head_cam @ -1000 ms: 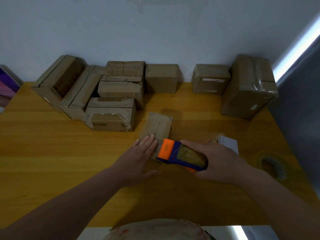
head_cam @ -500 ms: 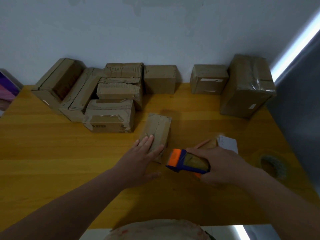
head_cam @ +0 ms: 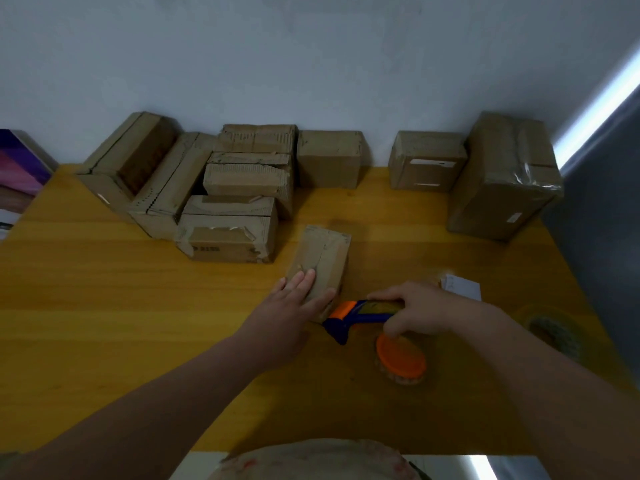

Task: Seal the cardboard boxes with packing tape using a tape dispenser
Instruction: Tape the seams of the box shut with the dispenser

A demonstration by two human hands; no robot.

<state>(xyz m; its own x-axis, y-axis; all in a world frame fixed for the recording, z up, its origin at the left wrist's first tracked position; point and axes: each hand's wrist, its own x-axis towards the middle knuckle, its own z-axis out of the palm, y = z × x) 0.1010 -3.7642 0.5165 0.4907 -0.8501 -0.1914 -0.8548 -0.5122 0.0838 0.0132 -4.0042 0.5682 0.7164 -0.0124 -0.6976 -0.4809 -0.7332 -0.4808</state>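
A small flat cardboard box (head_cam: 325,254) lies in the middle of the yellow wooden table (head_cam: 104,306). My left hand (head_cam: 298,299) rests flat on the box's near end, fingers spread. My right hand (head_cam: 415,310) grips a blue and orange tape dispenser (head_cam: 356,315), tipped on its side, its orange roller end at the box's near right corner. The dispenser's orange tape hub (head_cam: 401,358) shows below my right hand.
Several cardboard boxes stand along the wall: a cluster at the back left (head_cam: 228,230), one in the middle (head_cam: 329,157), two at the right (head_cam: 426,161) (head_cam: 505,178). A white card (head_cam: 460,285) and a tape roll (head_cam: 554,330) lie at the right.
The dispenser slid off the box's near end toward me and tipped over, so its orange hub now shows. My left hand stayed on the box.
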